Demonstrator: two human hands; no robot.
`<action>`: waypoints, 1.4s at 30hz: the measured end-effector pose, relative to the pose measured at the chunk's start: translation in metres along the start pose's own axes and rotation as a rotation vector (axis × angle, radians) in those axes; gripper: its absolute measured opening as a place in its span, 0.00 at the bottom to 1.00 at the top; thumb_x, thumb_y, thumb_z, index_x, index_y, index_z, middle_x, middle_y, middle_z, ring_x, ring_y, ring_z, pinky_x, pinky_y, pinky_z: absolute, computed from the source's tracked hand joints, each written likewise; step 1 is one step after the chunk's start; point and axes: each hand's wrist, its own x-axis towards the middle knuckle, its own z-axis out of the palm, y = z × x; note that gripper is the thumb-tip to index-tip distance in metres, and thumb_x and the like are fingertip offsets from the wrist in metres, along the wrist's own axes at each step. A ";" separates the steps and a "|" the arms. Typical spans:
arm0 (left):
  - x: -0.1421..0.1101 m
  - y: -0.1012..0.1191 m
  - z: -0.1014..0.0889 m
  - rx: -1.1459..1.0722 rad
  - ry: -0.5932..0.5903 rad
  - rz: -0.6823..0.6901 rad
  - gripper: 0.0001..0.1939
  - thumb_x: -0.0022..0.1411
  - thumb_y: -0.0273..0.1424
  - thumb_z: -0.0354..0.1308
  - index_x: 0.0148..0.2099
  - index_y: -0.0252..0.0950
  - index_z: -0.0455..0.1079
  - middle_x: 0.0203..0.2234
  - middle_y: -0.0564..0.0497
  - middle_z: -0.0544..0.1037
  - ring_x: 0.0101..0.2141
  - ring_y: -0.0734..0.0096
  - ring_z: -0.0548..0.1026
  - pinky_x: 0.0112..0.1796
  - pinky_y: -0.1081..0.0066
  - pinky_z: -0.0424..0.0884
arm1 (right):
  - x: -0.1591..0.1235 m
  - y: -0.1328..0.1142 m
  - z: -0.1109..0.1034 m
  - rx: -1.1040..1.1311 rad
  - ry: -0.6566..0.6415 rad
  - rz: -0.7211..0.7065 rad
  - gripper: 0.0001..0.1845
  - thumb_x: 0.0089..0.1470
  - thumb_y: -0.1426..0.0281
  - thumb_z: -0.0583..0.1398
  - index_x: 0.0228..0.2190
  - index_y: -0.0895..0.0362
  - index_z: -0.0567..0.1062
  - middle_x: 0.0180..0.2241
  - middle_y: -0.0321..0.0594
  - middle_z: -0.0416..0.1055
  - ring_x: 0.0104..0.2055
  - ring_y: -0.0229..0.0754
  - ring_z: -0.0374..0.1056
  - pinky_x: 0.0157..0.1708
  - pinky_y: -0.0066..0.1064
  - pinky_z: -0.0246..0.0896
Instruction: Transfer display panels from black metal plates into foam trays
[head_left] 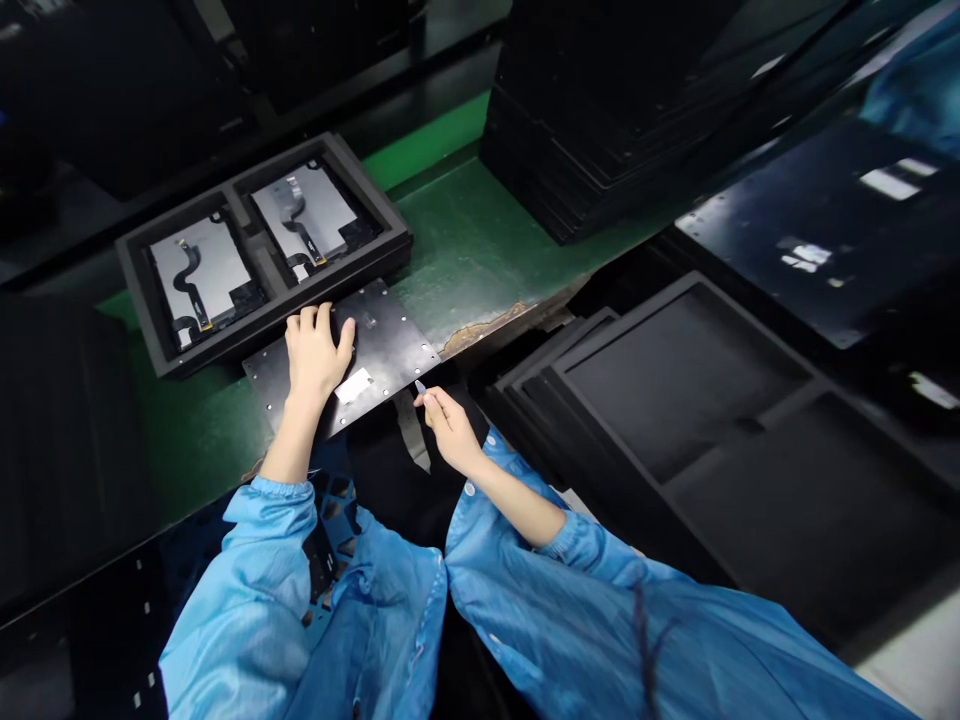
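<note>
A flat dark plate (394, 335) with small holes along its edges and a white label (353, 386) lies at the front edge of the green bench. My left hand (316, 350) rests on this plate, fingers spread, near the tray. Just off the plate's right front corner, my right hand (448, 425) pinches a small, pale, pointed piece (420, 387); its kind is unclear. Behind the plate sits a black foam tray (289, 290) with two compartments. Each holds a silver display panel, one on the left (199, 265) and one on the right (304, 215), with black flex cables.
The green bench top (465, 240) has a worn front edge. A tall stack of black trays (570, 150) stands at its back right. More black trays (690, 360) are piled low at my right. Beyond them lies a dark sheet (840, 230) with bright reflections, beside a blue sleeve (919, 90).
</note>
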 end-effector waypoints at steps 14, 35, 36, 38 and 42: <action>0.002 -0.004 0.002 -0.034 -0.086 -0.025 0.37 0.77 0.50 0.42 0.72 0.28 0.64 0.61 0.28 0.74 0.61 0.34 0.71 0.63 0.43 0.65 | 0.008 -0.014 -0.013 -0.300 -0.063 -0.024 0.28 0.76 0.46 0.47 0.46 0.53 0.75 0.26 0.31 0.62 0.28 0.40 0.60 0.33 0.31 0.55; -0.084 0.038 -0.081 0.321 -0.518 0.525 0.33 0.73 0.22 0.38 0.76 0.25 0.62 0.70 0.23 0.67 0.62 0.32 0.76 0.40 0.46 0.84 | 0.035 -0.160 -0.020 -1.528 -0.453 -0.013 0.20 0.76 0.72 0.49 0.55 0.58 0.78 0.46 0.58 0.81 0.48 0.60 0.82 0.44 0.41 0.72; -0.084 0.038 -0.087 0.326 -0.500 0.538 0.34 0.73 0.21 0.36 0.76 0.26 0.62 0.71 0.25 0.67 0.62 0.34 0.76 0.39 0.47 0.84 | 0.035 -0.157 -0.021 -1.529 -0.448 -0.017 0.19 0.76 0.72 0.49 0.55 0.58 0.78 0.46 0.58 0.82 0.48 0.60 0.82 0.44 0.41 0.72; -0.082 0.034 -0.104 0.301 -0.441 0.521 0.34 0.73 0.20 0.35 0.77 0.29 0.61 0.72 0.29 0.66 0.64 0.38 0.75 0.38 0.50 0.84 | 0.035 -0.150 -0.027 -1.524 -0.435 -0.036 0.19 0.77 0.70 0.49 0.55 0.58 0.77 0.45 0.58 0.82 0.48 0.60 0.82 0.44 0.41 0.72; -0.069 0.021 -0.141 0.198 -0.272 0.396 0.35 0.72 0.19 0.40 0.78 0.36 0.60 0.70 0.38 0.72 0.63 0.44 0.77 0.39 0.52 0.84 | 0.036 -0.140 -0.038 -1.488 -0.386 -0.115 0.22 0.80 0.61 0.47 0.59 0.57 0.74 0.44 0.54 0.84 0.46 0.57 0.83 0.44 0.39 0.71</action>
